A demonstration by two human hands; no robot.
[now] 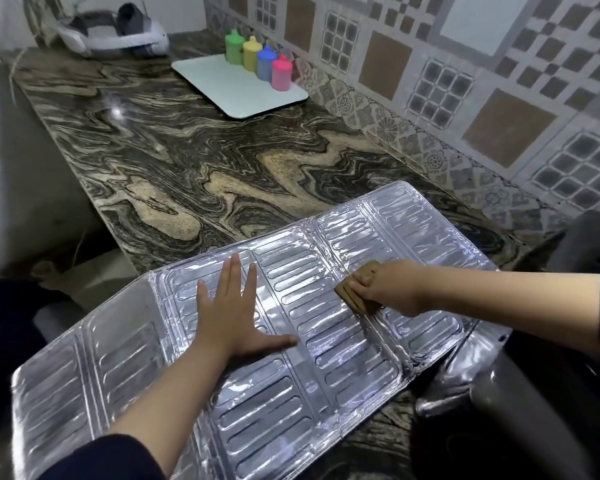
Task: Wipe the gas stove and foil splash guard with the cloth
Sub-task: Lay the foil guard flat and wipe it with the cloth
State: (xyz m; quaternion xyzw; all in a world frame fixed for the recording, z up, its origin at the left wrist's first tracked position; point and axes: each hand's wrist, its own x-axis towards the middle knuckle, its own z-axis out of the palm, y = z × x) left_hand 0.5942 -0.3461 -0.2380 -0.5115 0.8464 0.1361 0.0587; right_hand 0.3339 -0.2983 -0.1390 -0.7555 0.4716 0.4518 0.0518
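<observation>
The left hand [234, 320] lies flat, fingers spread wide, pressing down on the foil splash guard [326, 341], which is laid out across the marbled stone bench [187, 161]. The right hand [388, 289] has its grip closed around a folded brown cloth [352, 294], pressed against a crease in the shiny, ribbed foil panels.

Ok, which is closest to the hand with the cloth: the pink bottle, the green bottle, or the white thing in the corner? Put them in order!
From the right hand, holding the cloth:
1. Pink bottle, at the near end of the bottle row on the tray.
2. Green bottle, at the row's far end.
3. White thing, in the far left corner of the counter.
</observation>
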